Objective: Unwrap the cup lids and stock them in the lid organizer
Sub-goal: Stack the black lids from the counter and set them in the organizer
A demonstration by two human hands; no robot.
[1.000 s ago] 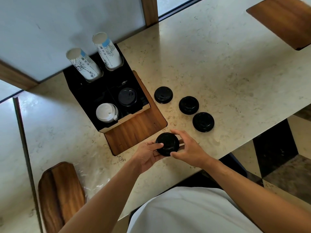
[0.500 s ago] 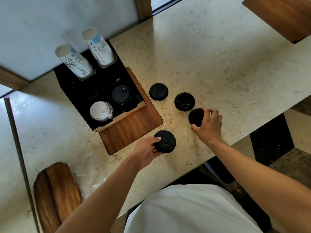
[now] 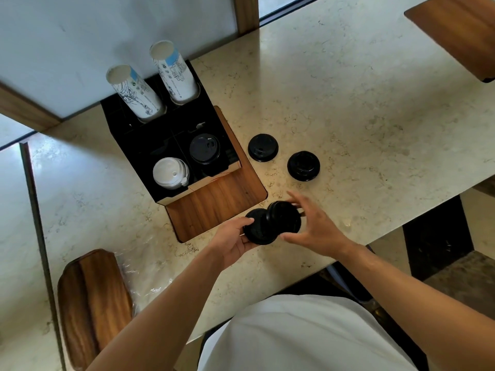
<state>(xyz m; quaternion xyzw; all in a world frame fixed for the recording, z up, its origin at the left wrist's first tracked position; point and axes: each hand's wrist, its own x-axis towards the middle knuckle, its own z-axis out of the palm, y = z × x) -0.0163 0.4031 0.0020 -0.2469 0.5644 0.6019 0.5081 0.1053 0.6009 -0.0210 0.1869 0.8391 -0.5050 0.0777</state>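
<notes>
My left hand [image 3: 232, 242] holds a black lid [image 3: 257, 231] just above the counter near its front edge. My right hand [image 3: 316, 228] grips a second black lid [image 3: 284, 217], tilted and overlapping the first one. Two more black lids [image 3: 262, 147] [image 3: 303, 166] lie flat on the counter to the right of the black lid organizer [image 3: 139, 145]. The organizer's front compartments hold a black lid stack [image 3: 205, 149] and a white lid stack [image 3: 170, 172].
Two stacks of paper cups [image 3: 136, 93] [image 3: 174, 73] stand in the organizer's rear slots. It sits on a wooden board [image 3: 217, 207]. Crumpled clear plastic wrap [image 3: 144, 277] lies beside a wooden piece [image 3: 91, 303] at the lower left. Another wooden board [image 3: 455, 33] is at the far right.
My right hand lifted the nearest loose lid off the counter and carried it left to the lid in my left hand. The left hand stayed in place.
</notes>
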